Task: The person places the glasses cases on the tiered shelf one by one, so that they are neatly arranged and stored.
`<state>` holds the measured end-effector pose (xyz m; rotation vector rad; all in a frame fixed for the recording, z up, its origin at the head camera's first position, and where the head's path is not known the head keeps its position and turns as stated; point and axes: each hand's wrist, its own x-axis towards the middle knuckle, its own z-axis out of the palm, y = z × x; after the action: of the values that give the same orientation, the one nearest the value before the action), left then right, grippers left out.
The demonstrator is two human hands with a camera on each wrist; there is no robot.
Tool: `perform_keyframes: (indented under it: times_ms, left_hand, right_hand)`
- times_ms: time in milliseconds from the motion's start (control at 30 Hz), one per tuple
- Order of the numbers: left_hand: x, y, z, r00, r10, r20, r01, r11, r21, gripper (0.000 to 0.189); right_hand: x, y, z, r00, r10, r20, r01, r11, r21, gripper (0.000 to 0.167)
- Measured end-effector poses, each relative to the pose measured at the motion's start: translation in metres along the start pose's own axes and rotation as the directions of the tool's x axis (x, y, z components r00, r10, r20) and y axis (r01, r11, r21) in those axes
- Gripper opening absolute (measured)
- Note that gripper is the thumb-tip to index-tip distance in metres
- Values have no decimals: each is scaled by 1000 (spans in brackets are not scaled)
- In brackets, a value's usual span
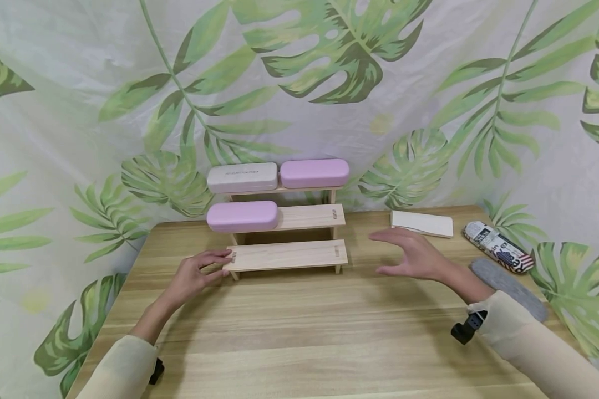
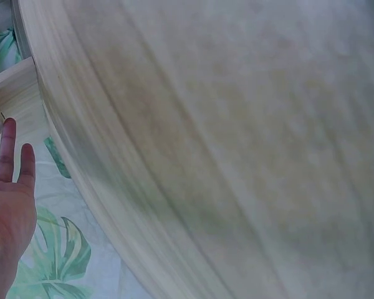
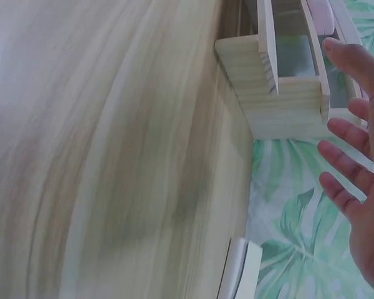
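A three-tier wooden stand (image 1: 287, 256) is at the back middle of the table. On its top tier are a whitish-grey glasses case (image 1: 242, 178) and a pink glasses case (image 1: 314, 173), side by side. A second pink glasses case (image 1: 242, 216) lies on the left of the middle tier. My left hand (image 1: 192, 280) touches the left end of the bottom tier, its fingers extended in the left wrist view. To the right of the stand, my right hand (image 1: 414, 256) hovers apart from it, fingers spread and holding nothing.
Right of the stand, near the back edge, lies a white flat case (image 1: 421, 223). A newsprint-patterned case (image 1: 499, 246) and a long grey case (image 1: 509, 289) lie along the right edge of the wooden table (image 1: 299, 338). A leaf-patterned cloth (image 1: 329, 127) hangs behind.
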<state>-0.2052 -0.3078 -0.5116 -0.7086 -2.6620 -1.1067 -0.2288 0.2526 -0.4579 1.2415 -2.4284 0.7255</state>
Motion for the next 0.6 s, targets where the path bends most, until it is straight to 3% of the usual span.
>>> perform_keyframes:
  times_ms: [600]
  left_hand:
    - [0,-1,0,1000,-10,-5,10,1000,4,35]
  right_hand:
    - [-36,9,-26,997,75,9,-74,992,-105,73]
